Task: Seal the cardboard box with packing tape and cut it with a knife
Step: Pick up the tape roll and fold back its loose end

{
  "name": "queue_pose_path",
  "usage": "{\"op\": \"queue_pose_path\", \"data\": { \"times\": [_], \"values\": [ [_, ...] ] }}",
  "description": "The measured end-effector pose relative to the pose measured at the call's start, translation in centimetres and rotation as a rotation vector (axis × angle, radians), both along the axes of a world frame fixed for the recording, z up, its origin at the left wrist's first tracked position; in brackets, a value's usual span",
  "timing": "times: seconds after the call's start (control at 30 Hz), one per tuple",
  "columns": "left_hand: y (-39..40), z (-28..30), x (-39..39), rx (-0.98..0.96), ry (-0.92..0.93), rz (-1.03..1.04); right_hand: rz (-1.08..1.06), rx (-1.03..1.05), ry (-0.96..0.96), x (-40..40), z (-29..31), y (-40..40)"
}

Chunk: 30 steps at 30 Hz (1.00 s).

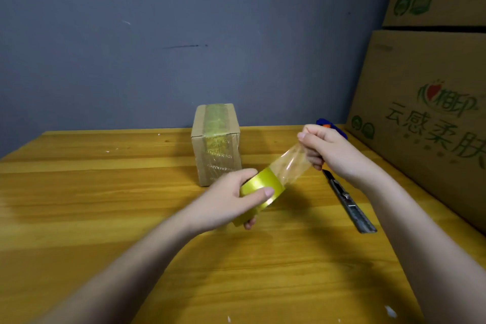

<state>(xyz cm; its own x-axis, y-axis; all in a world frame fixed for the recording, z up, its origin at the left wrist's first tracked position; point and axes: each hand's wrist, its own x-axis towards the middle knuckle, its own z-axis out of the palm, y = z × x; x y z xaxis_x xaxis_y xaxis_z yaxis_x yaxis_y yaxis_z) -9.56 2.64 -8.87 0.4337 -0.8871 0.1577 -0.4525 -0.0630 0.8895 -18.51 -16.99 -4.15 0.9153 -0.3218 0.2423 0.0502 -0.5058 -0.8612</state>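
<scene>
A small cardboard box [217,139] stands upright on the wooden table [105,205], with yellowish tape running over its top and down its front. My left hand [226,202] grips a yellow roll of packing tape [259,191] just in front of the box. My right hand [328,147] pinches the free end of a clear strip of tape [289,166] pulled out from the roll, up and to the right. A utility knife [349,204] lies on the table under my right wrist, apart from both hands.
Large printed cardboard cartons [426,113] are stacked along the right edge of the table. A blue object with an orange part [326,123] peeks out behind my right hand. A grey wall [184,34] stands behind the table. Small white scraps lie near the front edge.
</scene>
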Motion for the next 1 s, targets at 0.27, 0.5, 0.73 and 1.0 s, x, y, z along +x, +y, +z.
{"op": "queue_pose_path", "data": {
  "times": [0.27,0.5,0.73,1.0],
  "values": [
    [-1.2,0.1,-0.1,0.257,-0.375,0.241,-0.084,-0.405,-0.13,-0.8,0.3,1.9],
    [-2.3,-0.7,0.1,0.158,0.118,0.255,-0.087,-0.697,-0.171,-1.7,2.0,3.3],
    [-3.0,-0.7,-2.5,0.039,0.649,0.258,-0.034,-1.064,-0.015,0.6,6.1,3.2],
    [-1.0,2.4,-0.6,0.214,-0.557,0.576,0.112,-1.099,0.131,1.9,8.0,3.3]
  ]
}}
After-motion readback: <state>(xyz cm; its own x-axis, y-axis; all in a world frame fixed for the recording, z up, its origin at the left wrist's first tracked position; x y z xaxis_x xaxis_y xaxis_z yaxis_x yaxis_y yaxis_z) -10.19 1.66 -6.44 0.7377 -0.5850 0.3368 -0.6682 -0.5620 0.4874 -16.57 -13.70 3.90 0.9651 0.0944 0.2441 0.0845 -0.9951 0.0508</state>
